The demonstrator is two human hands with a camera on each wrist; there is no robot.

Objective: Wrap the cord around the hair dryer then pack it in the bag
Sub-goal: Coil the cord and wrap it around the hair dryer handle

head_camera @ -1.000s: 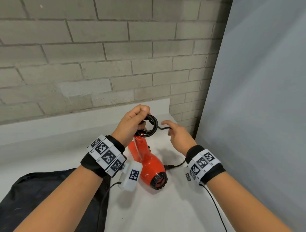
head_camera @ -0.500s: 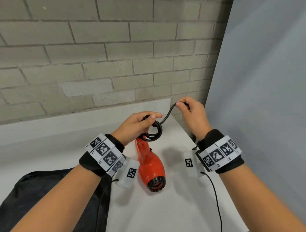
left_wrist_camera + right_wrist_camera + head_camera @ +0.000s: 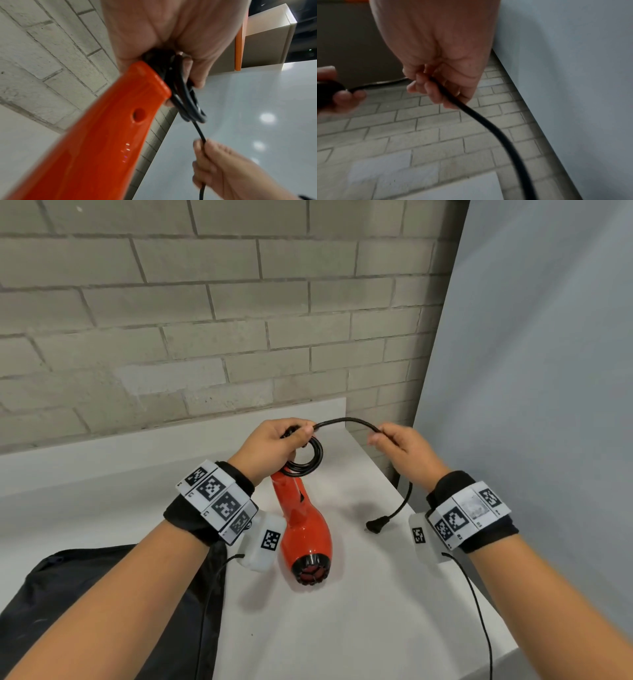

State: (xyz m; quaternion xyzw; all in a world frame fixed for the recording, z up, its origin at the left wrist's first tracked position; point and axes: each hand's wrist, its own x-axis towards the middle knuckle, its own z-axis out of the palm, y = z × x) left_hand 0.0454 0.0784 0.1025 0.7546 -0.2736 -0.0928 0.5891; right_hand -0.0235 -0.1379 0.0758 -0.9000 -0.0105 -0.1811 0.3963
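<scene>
An orange-red hair dryer (image 3: 305, 529) hangs nozzle-down toward me over the white table (image 3: 359, 628). My left hand (image 3: 274, 445) grips the end of its handle (image 3: 102, 121) together with several black cord loops (image 3: 310, 460) coiled there. The free length of cord (image 3: 346, 422) arcs right into my right hand (image 3: 397, 445), which pinches it between thumb and fingers (image 3: 426, 86). Below that hand the cord hangs down and ends in the plug (image 3: 376, 525), just above the table. A black bag (image 3: 85, 594) lies at lower left, partly under my left forearm.
A grey brick wall (image 3: 205, 320) runs behind the table and a pale blue panel (image 3: 548, 371) closes the right side. The table's right edge (image 3: 479, 577) lies under my right wrist. Thin black sensor wires (image 3: 479, 611) trail from both wristbands.
My right hand has dropped lower and moved a little right, drawing the cord out in an arc from the coil. The plug end now dangles below it. My left hand kept its grip.
</scene>
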